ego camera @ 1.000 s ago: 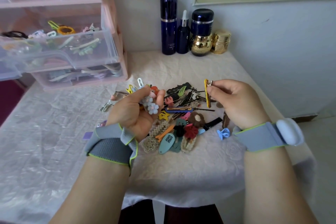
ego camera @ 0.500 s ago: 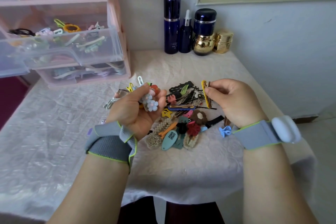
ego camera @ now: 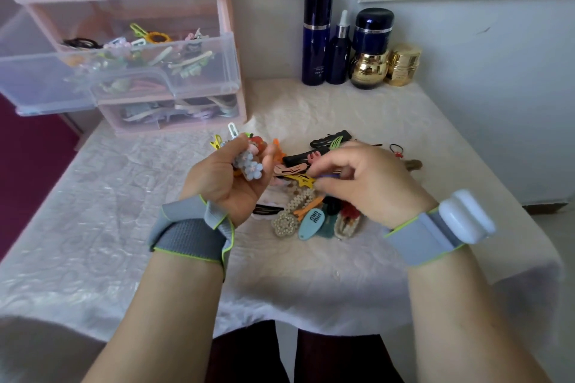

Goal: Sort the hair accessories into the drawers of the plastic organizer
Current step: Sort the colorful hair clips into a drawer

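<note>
Left hand (ego camera: 227, 177): grips a bunch of clips – blue flower clip (ego camera: 249, 165) foremost
Right hand (ego camera: 361, 180): pinches a purple pin (ego camera: 329, 176) over the pile (ego camera: 311, 211)

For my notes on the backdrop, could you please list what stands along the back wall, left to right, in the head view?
Plastic organizer → tall blue bottle → small dropper bottle → blue-capped gold jar → small gold jar.
</note>
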A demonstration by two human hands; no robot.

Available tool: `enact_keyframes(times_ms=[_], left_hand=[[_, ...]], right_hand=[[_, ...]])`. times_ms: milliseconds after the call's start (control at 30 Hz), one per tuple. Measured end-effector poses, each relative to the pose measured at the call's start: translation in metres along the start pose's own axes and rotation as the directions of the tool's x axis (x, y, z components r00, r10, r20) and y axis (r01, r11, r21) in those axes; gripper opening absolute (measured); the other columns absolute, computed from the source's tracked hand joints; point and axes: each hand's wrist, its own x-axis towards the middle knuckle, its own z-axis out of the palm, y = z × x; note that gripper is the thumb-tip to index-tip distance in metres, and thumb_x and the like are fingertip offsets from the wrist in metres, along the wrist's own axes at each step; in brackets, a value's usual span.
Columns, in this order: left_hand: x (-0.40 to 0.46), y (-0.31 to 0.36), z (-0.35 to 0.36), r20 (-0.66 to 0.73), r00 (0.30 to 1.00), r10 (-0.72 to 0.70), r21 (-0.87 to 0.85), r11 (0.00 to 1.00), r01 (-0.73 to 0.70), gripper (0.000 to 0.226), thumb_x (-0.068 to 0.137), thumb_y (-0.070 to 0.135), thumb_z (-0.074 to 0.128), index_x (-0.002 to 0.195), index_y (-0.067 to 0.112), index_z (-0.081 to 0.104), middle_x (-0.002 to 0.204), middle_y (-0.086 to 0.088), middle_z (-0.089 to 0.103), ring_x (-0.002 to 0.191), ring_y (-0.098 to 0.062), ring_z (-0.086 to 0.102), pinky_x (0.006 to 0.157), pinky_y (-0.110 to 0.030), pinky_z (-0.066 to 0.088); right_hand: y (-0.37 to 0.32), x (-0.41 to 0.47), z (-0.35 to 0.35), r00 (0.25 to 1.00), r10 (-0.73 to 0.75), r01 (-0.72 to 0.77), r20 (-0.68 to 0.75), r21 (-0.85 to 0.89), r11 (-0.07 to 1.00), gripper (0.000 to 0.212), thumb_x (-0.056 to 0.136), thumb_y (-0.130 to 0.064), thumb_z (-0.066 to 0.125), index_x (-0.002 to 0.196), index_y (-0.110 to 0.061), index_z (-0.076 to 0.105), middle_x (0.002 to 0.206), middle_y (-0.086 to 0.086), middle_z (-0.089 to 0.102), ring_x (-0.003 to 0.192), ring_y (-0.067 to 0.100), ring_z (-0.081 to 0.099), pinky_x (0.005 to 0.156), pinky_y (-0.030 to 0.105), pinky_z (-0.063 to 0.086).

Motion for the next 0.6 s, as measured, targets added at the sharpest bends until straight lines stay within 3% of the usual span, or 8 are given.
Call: enact_keyframes(times_ms=[100,200,333,400,600], left_hand=[[-0.002,0.003,-0.005,-0.019,1.0,0.016,-0.005,1.0,-0.017,0.028,0.094,0.015,0.049,0.069,0.002,0.051,0.051,-0.005,0.061,0.049,-0.015,0.067,0.04,-0.017,0.049],[-0.003,0.005,-0.009,-0.043,0.999,0.027,-0.005,1.0,-0.027,0.026,0.093,0.014,0.05,0.07,0.002,0.052,0.057,-0.007,0.061,0.048,-0.015,0.066,0.039,-0.017,0.048],[-0.005,0.007,-0.014,-0.051,0.998,0.029,-0.032,0.999,-0.03,0.022,0.093,0.013,0.05,0.073,0.002,0.052,0.057,-0.007,0.061,0.048,-0.016,0.066,0.04,-0.018,0.049],[-0.005,0.008,-0.016,-0.049,0.998,0.029,-0.032,0.999,-0.03,0.024,0.093,0.014,0.05,0.071,0.002,0.051,0.053,-0.007,0.061,0.048,-0.016,0.066,0.04,-0.018,0.049],[-0.005,0.006,-0.016,-0.043,0.999,0.019,-0.02,1.0,-0.02,0.027,0.093,0.013,0.05,0.069,0.002,0.051,0.048,-0.005,0.061,0.048,-0.015,0.066,0.041,-0.018,0.05]], right_hand=[[-0.01,0.001,0.012,0.982,-0.025,0.051,0.186,-0.134,0.99,0.023,0.075,-0.033,0.071,0.098,-0.036,0.069,0.091,-0.009,0.049,0.084,0.007,0.046,0.072,0.024,0.038],[-0.014,0.001,0.014,0.971,-0.004,0.051,0.238,-0.195,0.98,0.024,0.075,-0.036,0.07,0.099,-0.035,0.068,0.1,-0.005,0.044,0.105,0.016,0.04,0.086,0.03,0.036],[-0.012,-0.001,0.008,0.982,0.041,0.002,0.183,-0.23,0.973,0.009,0.074,-0.032,0.072,0.08,-0.033,0.065,0.097,-0.008,0.046,0.106,0.016,0.039,0.081,0.028,0.032],[-0.009,-0.001,0.003,0.988,0.069,-0.033,0.141,-0.247,0.968,0.012,0.074,-0.031,0.072,0.072,-0.033,0.06,0.092,-0.006,0.049,0.1,0.019,0.044,0.079,0.029,0.036],[0.002,-0.002,-0.004,0.99,0.141,-0.136,-0.008,-0.321,0.937,0.012,0.079,-0.026,0.067,0.074,-0.031,0.057,0.085,-0.008,0.044,0.097,0.022,0.046,0.075,0.027,0.03]])
